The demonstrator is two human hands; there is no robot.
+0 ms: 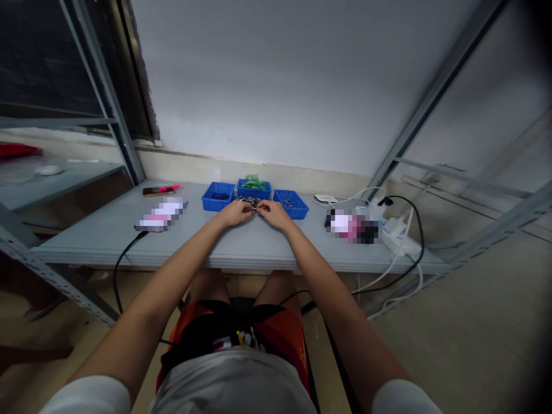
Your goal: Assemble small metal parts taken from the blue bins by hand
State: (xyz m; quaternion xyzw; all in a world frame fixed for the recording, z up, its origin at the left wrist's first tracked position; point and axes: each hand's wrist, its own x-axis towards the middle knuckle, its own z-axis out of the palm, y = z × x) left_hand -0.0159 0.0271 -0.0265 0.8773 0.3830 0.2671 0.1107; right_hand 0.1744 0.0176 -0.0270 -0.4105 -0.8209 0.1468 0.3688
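My left hand (pixel 236 213) and my right hand (pixel 274 214) meet over the grey table, fingertips bent inward and close together. Both are closed around something too small to make out. Just behind the fingertips lies a pile of small dark metallic pieces (pixel 249 200), partly covered by the hands. A blue bin (pixel 210 204) with dark contents stands beyond my left hand. Behind the pile, another blue bin (pixel 263 193) holds green items (pixel 253 183). To the right, a third blue bin (pixel 299 213) contains small blue-looking parts (pixel 288 203).
On the table (pixel 254 250), a blurred-out device (pixel 161 214) with a black cable lies left. At right are another blurred object (pixel 351 226), a white device (pixel 324 199), a power strip (pixel 401 237) and loose cables. Metal shelf posts (pixel 425 95) flank the table, with a wall behind.
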